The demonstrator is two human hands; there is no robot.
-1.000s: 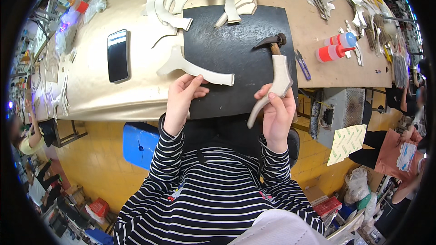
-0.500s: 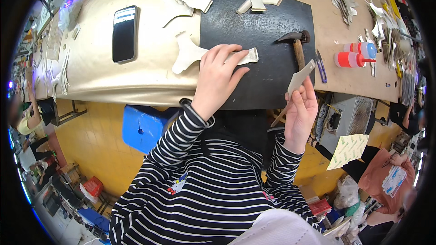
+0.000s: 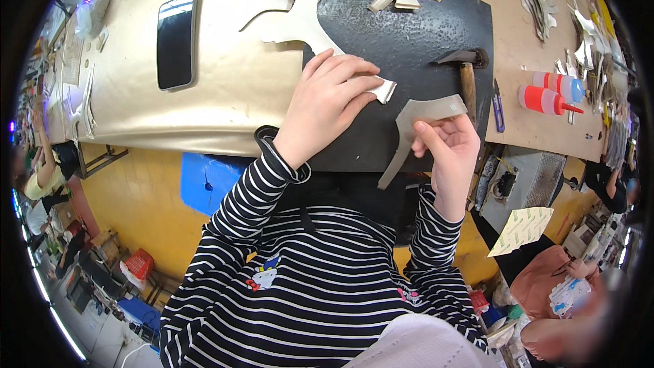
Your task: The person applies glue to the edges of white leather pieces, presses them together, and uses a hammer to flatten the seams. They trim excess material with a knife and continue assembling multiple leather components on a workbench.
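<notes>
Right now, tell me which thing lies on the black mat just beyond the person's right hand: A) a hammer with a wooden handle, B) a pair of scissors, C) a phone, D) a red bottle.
A: the hammer lies on the black mat, just above the right hand, which holds a curved grey cut-out piece; the phone and the red bottle lie off the mat.
</notes>
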